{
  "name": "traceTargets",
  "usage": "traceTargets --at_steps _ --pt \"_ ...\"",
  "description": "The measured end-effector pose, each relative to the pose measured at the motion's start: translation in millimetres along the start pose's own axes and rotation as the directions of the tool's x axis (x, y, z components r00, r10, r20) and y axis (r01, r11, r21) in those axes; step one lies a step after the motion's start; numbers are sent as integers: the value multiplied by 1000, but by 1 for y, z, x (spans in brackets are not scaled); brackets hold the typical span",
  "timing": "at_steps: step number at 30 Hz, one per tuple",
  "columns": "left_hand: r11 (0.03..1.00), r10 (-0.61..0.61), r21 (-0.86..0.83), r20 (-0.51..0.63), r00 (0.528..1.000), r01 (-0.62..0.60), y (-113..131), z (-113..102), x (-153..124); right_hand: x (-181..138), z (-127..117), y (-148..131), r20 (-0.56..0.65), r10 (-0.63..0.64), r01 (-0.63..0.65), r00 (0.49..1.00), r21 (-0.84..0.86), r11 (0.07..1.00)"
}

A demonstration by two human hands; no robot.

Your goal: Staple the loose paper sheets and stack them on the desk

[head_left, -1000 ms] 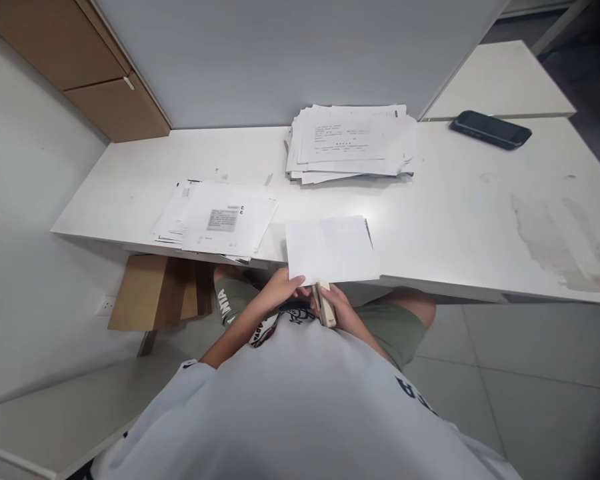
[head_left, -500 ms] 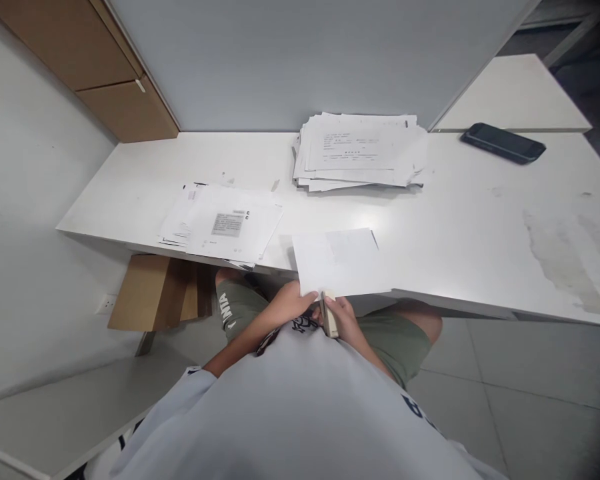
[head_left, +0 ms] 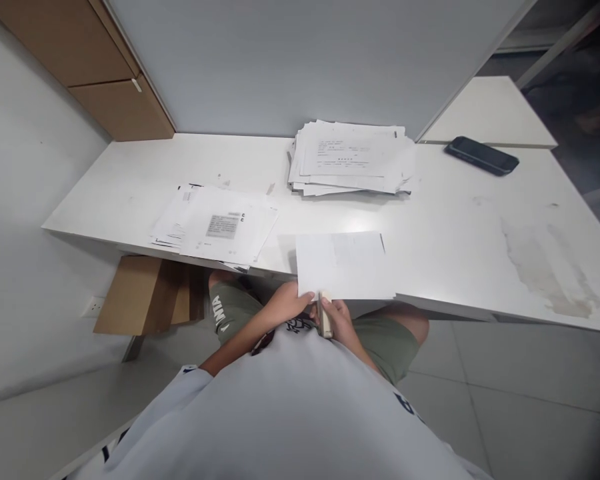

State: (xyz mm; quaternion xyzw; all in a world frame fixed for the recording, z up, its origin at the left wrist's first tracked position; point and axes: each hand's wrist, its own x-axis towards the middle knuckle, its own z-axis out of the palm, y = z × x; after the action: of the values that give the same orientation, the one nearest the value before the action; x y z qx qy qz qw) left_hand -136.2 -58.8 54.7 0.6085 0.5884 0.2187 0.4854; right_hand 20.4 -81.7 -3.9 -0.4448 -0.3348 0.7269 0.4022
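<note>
My left hand (head_left: 285, 305) pinches the near left corner of a blank white sheet of paper (head_left: 347, 263) that lies over the front edge of the white desk (head_left: 455, 213). My right hand (head_left: 337, 318) grips a beige stapler (head_left: 324, 315), closed around it, with its nose at the sheet's near edge right beside my left fingers. Both hands sit low, just above my lap and white shirt.
A thick stack of printed papers (head_left: 353, 157) lies at the back of the desk. A smaller spread of printed sheets (head_left: 215, 223) lies at the front left. A black phone (head_left: 481, 155) rests far right. Cardboard (head_left: 140, 293) leans under the desk. A stain marks the right side.
The hands, sheet and stapler stay together; the stapler has turned more edge-on and closer to the sheet's edge. The view has shifted slightly with my head.
</note>
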Motion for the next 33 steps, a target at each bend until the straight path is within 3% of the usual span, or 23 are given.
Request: traceTargets --at_steps 6,10,13,17,20,22,24,28,30,33 --pt "998 17 -66 -45 999 -20 2 0 5 -3 2 -6 -24 -26 26 999 -6 1000" --pt "963 -64 -266 -104 992 34 -2 -9 6 -6 3 -11 -42 -75 76 996 18 997" --pt "925 -145 -377 -230 962 49 -5 -35 7 -8 1 -11 -62 -121 124 991 40 991" --pt "951 -19 -290 -399 917 -106 10 -93 23 -7 -1 -7 -83 -146 150 986 49 987" --pt "912 136 -290 -454 881 -290 47 -136 54 -5 -1 -3 -66 -148 152 987 60 987" --pt "817 233 -366 -498 835 -446 81 -157 84 -2 -1 -2 -57 -150 153 987 63 986" --pt "726 294 -442 -492 820 -526 114 -173 120 1 -3 -4 -77 -165 170 983 61 984" --pt "764 272 -507 -309 911 -400 158 -182 190 -3 -17 -16 -210 -230 241 950 27 970" --pt "815 230 -485 -231 945 -317 164 -176 214 -14 -29 -20 -284 -246 257 927 3 966" --pt "882 244 -347 -240 940 -318 156 -160 229 -35 -46 -16 -395 -234 245 889 -22 969"
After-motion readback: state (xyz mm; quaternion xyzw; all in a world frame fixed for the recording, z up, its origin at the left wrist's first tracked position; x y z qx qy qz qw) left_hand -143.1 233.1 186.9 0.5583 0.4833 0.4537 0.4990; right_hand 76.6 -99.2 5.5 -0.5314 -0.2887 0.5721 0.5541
